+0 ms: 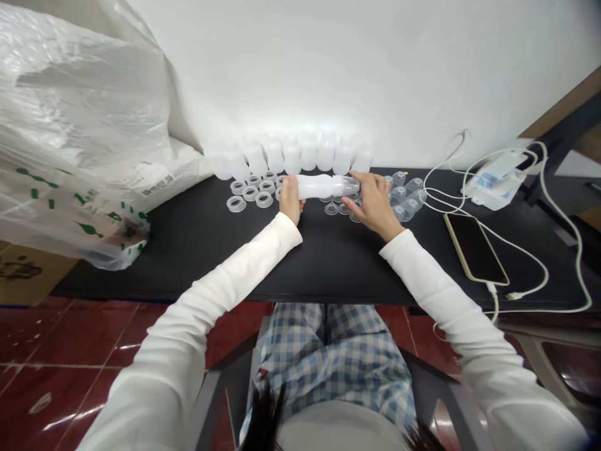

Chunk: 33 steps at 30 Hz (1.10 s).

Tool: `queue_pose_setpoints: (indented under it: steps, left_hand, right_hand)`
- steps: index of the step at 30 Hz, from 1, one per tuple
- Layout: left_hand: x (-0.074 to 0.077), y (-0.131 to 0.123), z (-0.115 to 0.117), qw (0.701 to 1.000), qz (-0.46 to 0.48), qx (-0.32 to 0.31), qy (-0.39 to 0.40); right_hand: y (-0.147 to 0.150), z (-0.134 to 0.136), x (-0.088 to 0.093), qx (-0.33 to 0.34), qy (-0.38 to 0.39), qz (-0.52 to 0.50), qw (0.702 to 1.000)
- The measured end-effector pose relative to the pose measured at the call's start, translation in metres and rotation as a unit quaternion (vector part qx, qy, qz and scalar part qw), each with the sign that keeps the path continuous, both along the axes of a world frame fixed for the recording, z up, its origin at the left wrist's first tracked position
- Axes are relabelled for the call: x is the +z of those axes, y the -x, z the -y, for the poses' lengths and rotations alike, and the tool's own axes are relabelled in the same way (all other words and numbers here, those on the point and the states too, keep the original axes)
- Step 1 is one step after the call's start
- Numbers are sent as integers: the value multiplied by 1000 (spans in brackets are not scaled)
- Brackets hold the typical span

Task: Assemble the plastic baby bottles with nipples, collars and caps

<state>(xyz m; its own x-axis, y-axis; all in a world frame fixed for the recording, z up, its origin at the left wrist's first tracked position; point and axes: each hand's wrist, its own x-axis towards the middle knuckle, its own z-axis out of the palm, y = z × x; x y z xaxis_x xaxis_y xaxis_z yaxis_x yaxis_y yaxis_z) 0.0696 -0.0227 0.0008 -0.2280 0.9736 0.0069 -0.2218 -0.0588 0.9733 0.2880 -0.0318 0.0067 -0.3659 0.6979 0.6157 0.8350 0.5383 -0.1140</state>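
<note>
A milky white baby bottle (315, 186) lies sideways in the air above the desk. My left hand (291, 199) is closed round its base end. At the other end, the fingers and thumb of my right hand (375, 203) grip a clear domed cap (347, 186) over the bottle's top. Whether the cap is fully seated I cannot tell. Left of the bottle lie several translucent rings (250, 193). Small clear round pieces (331, 208) rest below it, partly hidden by my right hand. Several clear pointed pieces, apparently caps (411, 203), cluster beyond my right hand.
More white bottles (291, 155) stand in a row along the wall. A large plastic bag (94, 81) fills the left side. On the right are a phone (476, 248), white cables (516, 247) and a white power strip (498, 181) on the black desk (338, 263).
</note>
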Motion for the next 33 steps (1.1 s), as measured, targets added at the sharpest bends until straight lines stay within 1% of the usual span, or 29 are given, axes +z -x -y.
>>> queue_pose_setpoints:
  steps: [4, 7, 14, 16, 20, 22, 25, 29, 31, 33]
  left_hand:
    - [0, 0, 0, 999, -36, 13, -30]
    - [1, 1, -2, 999, -29, 3, -21]
    - [7, 2, -4, 1000, -3, -9, 10]
    - [9, 2, -5, 999, 16, -21, 33]
    - [9, 3, -8, 992, 51, -72, 94]
    - [7, 4, -10, 990, 53, -86, 102]
    - [4, 4, -11, 993, 43, -75, 79]
    - [3, 2, -6, 998, 21, -39, 43]
    - [3, 1, -2, 1000, -3, -29, 7]
    - [3, 0, 1, 998, -26, -25, -45]
  right_hand:
    - [-3, -5, -5, -9, 10, -30, 999]
    - [-4, -5, -4, -6, 12, -41, 999]
    - [-4, 0, 1, -17, -24, -26, 999]
    - [-5, 1, 2, -14, -26, -13, 999]
    - [-7, 2, 3, -6, -31, 14, 999]
    - [-7, 3, 4, -2, -27, 20, 999]
    - [-6, 4, 5, 0, -10, 22, 1000]
    - [0, 5, 4, 5, 8, 9, 1000]
    - [3, 5, 2, 8, 12, -4, 1000]
    - [5, 5, 0, 14, 24, -14, 1000]
